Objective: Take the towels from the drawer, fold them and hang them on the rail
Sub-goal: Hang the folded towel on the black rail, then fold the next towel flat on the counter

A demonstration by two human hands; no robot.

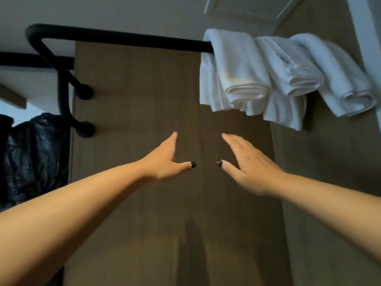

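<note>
A black rail (123,39) runs across the top of the view, fixed to a brown wooden panel (134,96). Three folded white towels hang side by side over its right part: the left towel (237,75), the middle towel (288,75) and the right towel (346,83). The left one carries a yellowish stain. Below the rail, my left hand (167,159) and my right hand (247,164) are stretched out with straight fingers, facing each other. Both hold nothing and touch no towel. No drawer is in view.
A black plastic bag (35,157) bulges at the left edge beneath the rail's two wall mounts (83,92). A white ceiling and a white panel (247,7) lie above. A white frame (367,38) runs down the right edge.
</note>
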